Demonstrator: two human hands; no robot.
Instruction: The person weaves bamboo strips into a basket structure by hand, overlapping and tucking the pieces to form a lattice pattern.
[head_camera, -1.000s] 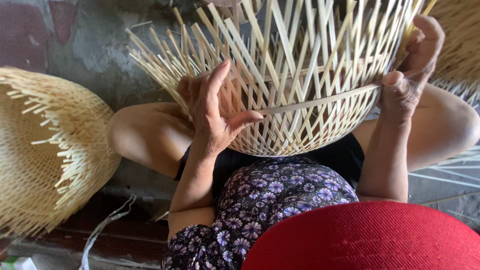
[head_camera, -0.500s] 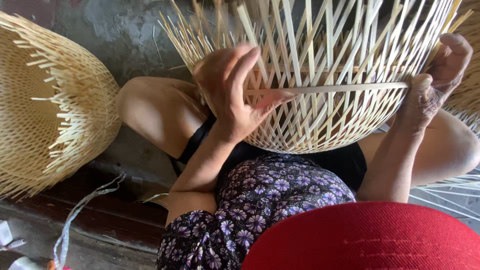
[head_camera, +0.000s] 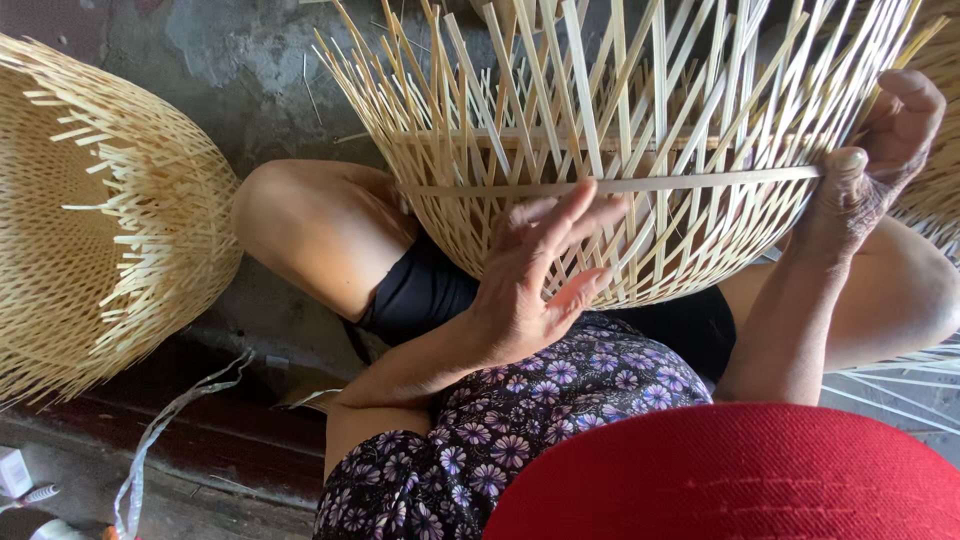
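Observation:
A half-woven bamboo basket (head_camera: 640, 130) rests on my lap, its loose upright strips fanning toward the top of the view. A flat horizontal bamboo strip (head_camera: 620, 184) runs across its wall. My left hand (head_camera: 535, 275) lies open against the lower woven wall, fingers spread and pressing on the strips just under that strip. My right hand (head_camera: 880, 150) grips the basket's right side, thumb on the end of the horizontal strip, fingers curled behind the uprights.
A second unfinished bamboo basket (head_camera: 95, 210) lies on its side at the left. The red brim of my hat (head_camera: 740, 475) fills the lower right. A white plastic strap (head_camera: 170, 420) trails on the grey concrete floor (head_camera: 240, 60). More bamboo strips (head_camera: 890, 385) lie at right.
My left hand has slid down and to the right along the basket wall. The basket has turned slightly, and the view has shifted left.

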